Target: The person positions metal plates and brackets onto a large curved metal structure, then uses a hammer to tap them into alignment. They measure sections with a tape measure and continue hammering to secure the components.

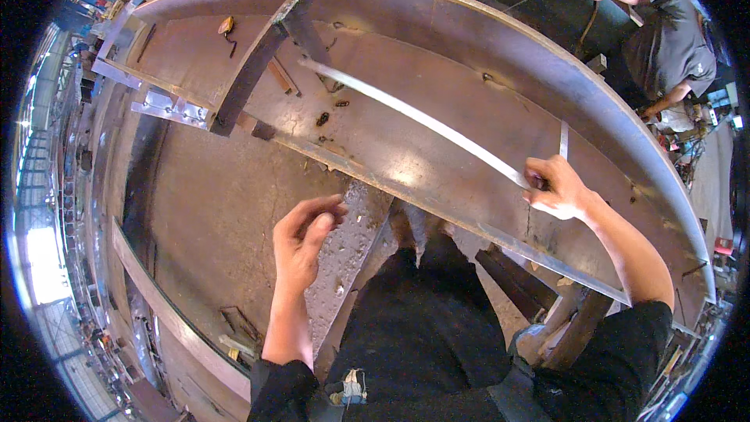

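My right hand is closed around the near end of a long, thin, pale metal strip. The strip slants up and left across a large brown steel trough-shaped piece, its far end by the dark cross rib. My left hand hangs over the floor left of my legs, in front of the trough's near edge. Its fingers are bent and spread from the thumb, and it holds nothing. A short light strip stands against the trough's curved far wall, beyond my right hand.
A yellow-and-black tool lies in the trough's left bay. Small dark pieces and a narrow brown bar lie in the trough. Across the far wall, another person holds a tool. A long beam runs at left.
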`<action>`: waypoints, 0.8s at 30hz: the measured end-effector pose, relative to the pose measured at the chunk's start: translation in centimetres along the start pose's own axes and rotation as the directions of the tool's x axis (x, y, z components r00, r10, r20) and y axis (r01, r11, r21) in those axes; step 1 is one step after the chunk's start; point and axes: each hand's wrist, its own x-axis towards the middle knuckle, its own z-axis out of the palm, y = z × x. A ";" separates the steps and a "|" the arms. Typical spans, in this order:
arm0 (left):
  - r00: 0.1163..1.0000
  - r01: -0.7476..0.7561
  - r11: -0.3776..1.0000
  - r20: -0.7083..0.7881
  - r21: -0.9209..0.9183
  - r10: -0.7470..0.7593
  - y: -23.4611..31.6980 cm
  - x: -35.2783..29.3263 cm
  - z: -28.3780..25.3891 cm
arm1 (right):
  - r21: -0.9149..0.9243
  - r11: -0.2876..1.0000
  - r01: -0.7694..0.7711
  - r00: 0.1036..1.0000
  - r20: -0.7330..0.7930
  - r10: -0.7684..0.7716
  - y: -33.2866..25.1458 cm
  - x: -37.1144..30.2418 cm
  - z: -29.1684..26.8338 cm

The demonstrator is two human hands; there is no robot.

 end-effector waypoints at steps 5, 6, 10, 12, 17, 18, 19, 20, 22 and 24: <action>0.978 -0.167 0.982 0.115 -0.086 0.176 5.1 4.0 5.5 | -0.286 0.803 0.523 0.761 -0.267 -0.591 1.9 -0.1 2.6; 0.976 -0.195 0.971 0.067 -0.136 0.205 5.8 4.9 6.6 | -0.362 0.752 0.551 0.713 -0.264 -0.649 2.2 1.0 3.4; 0.965 -0.246 0.946 -0.144 -0.210 0.219 7.2 8.0 8.5 | -0.348 0.655 0.671 0.593 -0.277 -0.756 2.4 9.1 6.9; 0.950 -0.268 0.959 -0.189 -0.087 0.248 7.3 9.8 7.5 | -0.291 0.628 0.722 0.581 -0.237 -0.779 1.1 12.8 8.0; 0.956 -0.235 0.930 -0.104 0.281 0.273 7.1 10.1 6.6 | -0.427 0.531 0.732 0.534 -0.124 -0.836 3.1 22.1 12.2; 0.953 -0.236 0.912 -0.103 0.335 0.284 6.9 9.7 6.5 | -0.456 0.520 0.722 0.531 -0.116 -0.840 3.8 23.5 12.8; 0.961 -0.224 0.927 -0.090 0.300 0.261 5.9 9.4 6.1 | -0.488 0.504 0.713 0.526 -0.104 -0.844 4.3 24.7 13.3; 0.960 -0.221 0.913 -0.090 0.342 0.266 5.1 9.1 5.9 | -0.480 0.511 0.713 0.507 -0.150 -0.849 4.7 25.7 13.7; 0.958 -0.216 0.882 -0.084 0.418 0.275 3.7 8.5 5.9 | -0.464 0.528 0.711 0.472 -0.241 -0.848 5.4 26.9 14.3; 0.959 -0.205 0.880 -0.091 0.428 0.268 3.1 7.9 6.1 | -0.381 0.550 0.743 0.505 -0.219 -0.835 6.3 27.6 14.6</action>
